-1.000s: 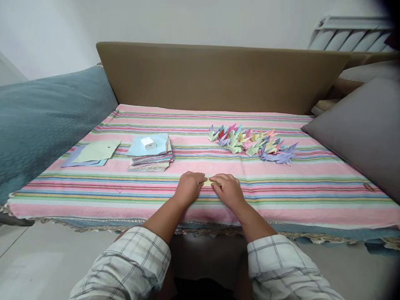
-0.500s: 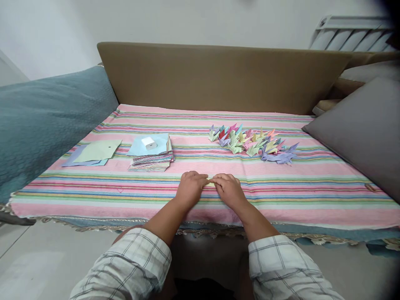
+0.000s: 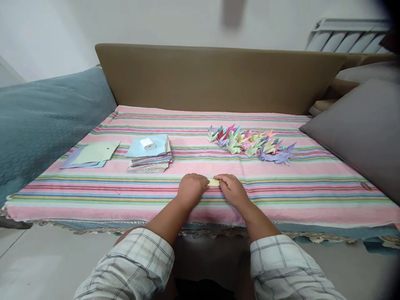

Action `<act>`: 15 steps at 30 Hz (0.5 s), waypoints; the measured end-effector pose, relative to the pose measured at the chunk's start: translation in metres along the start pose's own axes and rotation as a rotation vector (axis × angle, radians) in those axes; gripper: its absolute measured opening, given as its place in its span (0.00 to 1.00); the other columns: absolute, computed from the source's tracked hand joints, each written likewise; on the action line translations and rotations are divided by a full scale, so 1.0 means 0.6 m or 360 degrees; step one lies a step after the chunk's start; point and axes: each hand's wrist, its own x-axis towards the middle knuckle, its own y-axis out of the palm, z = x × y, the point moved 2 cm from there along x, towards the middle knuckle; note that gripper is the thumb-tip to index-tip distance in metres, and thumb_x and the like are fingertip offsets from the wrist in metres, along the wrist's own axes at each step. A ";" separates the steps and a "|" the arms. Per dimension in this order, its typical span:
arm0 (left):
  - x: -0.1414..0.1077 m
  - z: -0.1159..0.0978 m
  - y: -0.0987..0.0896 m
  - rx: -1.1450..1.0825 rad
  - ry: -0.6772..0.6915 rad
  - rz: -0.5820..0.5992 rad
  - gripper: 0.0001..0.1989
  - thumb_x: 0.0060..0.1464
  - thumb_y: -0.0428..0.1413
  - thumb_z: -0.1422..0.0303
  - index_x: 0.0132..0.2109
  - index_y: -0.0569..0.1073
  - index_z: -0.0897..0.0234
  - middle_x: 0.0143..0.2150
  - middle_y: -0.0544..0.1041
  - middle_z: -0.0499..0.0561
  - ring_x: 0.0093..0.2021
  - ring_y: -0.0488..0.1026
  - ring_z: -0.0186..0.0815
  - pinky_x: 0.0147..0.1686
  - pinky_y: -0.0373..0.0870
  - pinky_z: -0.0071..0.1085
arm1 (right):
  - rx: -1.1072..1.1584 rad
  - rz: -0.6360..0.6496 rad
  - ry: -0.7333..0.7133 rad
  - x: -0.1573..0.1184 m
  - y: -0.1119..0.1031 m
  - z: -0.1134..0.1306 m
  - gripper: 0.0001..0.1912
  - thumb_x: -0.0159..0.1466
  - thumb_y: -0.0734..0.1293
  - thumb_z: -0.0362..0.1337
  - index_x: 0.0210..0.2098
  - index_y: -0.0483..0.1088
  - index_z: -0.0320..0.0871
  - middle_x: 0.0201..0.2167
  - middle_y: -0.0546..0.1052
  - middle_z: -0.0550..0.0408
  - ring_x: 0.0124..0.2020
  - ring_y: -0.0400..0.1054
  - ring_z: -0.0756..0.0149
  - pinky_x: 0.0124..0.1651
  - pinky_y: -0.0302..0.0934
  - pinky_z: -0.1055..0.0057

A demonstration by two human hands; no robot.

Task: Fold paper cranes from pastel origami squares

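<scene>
You have a small folded piece of pale yellow paper (image 3: 214,182) pressed flat on the striped cloth (image 3: 312,187), near its front edge and midway along it. Only a thin strip of the paper shows between your two hands. Your left hand (image 3: 191,188) is curled over its left end, knuckles up, fingertips bearing down on it. Your right hand (image 3: 233,189) does likewise on the right end, fingers bent and closed onto the paper. Neither hand lifts it; both pin it to the cloth.

The cloth is woven, with fine lengthwise stripes in pink, blue, green and yellow, and a fringed hem at the front. It covers a sofa seat with a smooth tan backrest (image 3: 218,77).

Behind your left hand sits one stack of square coloured sheets (image 3: 150,160), its edges fanned, with one small white rounded block (image 3: 148,144) on top. Further left lie a few loose flat sheets (image 3: 92,153): pale green over lilac and blue.

Behind your right hand is a cluster of folded paper cranes (image 3: 250,143), pointed and crisp, in many colours; they are too crowded to count.

A quilted teal cover (image 3: 46,121) is at left and a smooth grey cushion (image 3: 362,125) at right. Your two sleeves are checked white fabric.
</scene>
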 end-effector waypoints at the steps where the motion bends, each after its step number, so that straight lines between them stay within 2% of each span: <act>1: 0.002 -0.003 0.000 0.0040 -0.0011 0.0016 0.08 0.55 0.54 0.66 0.33 0.75 0.65 0.31 0.78 0.53 0.34 0.73 0.39 0.34 0.62 0.33 | 0.0049 -0.0033 0.0019 -0.001 -0.002 0.000 0.16 0.61 0.56 0.32 0.42 0.73 0.46 0.41 0.77 0.53 0.45 0.67 0.61 0.50 0.60 0.61; 5: 0.005 -0.008 0.000 0.0086 -0.0063 -0.0014 0.11 0.56 0.49 0.71 0.30 0.74 0.66 0.29 0.77 0.56 0.32 0.73 0.39 0.33 0.63 0.33 | 0.0377 -0.0267 0.0225 -0.005 -0.008 -0.005 0.14 0.62 0.57 0.37 0.42 0.71 0.45 0.43 0.76 0.51 0.47 0.67 0.61 0.52 0.60 0.59; 8: 0.005 -0.001 -0.004 -0.0196 -0.0221 -0.0160 0.11 0.56 0.49 0.70 0.34 0.76 0.64 0.31 0.78 0.55 0.33 0.73 0.38 0.34 0.64 0.32 | 0.0825 -0.0532 0.0401 -0.006 -0.008 -0.009 0.14 0.61 0.58 0.41 0.44 0.67 0.44 0.43 0.75 0.50 0.44 0.68 0.62 0.47 0.63 0.61; 11: 0.006 0.008 -0.010 -0.0979 -0.0612 -0.0422 0.10 0.54 0.52 0.65 0.38 0.76 0.61 0.33 0.79 0.51 0.33 0.73 0.36 0.32 0.65 0.29 | 0.1245 -0.0686 0.0464 -0.007 0.000 -0.002 0.12 0.60 0.61 0.42 0.42 0.64 0.45 0.39 0.74 0.52 0.37 0.69 0.66 0.37 0.66 0.66; 13: 0.006 0.004 -0.009 -0.1747 -0.0887 -0.0554 0.11 0.51 0.54 0.61 0.37 0.75 0.63 0.29 0.78 0.49 0.28 0.72 0.34 0.27 0.64 0.28 | 0.1414 -0.0565 0.0456 -0.006 0.008 0.011 0.13 0.58 0.64 0.43 0.40 0.64 0.45 0.38 0.73 0.53 0.34 0.69 0.68 0.35 0.66 0.68; 15: 0.006 -0.011 -0.005 -0.2426 -0.1041 -0.0609 0.15 0.45 0.59 0.57 0.35 0.74 0.65 0.26 0.76 0.48 0.24 0.70 0.32 0.25 0.64 0.27 | 0.1481 -0.0398 0.0425 -0.006 0.016 0.024 0.15 0.57 0.66 0.45 0.40 0.65 0.45 0.37 0.74 0.53 0.35 0.69 0.67 0.35 0.67 0.69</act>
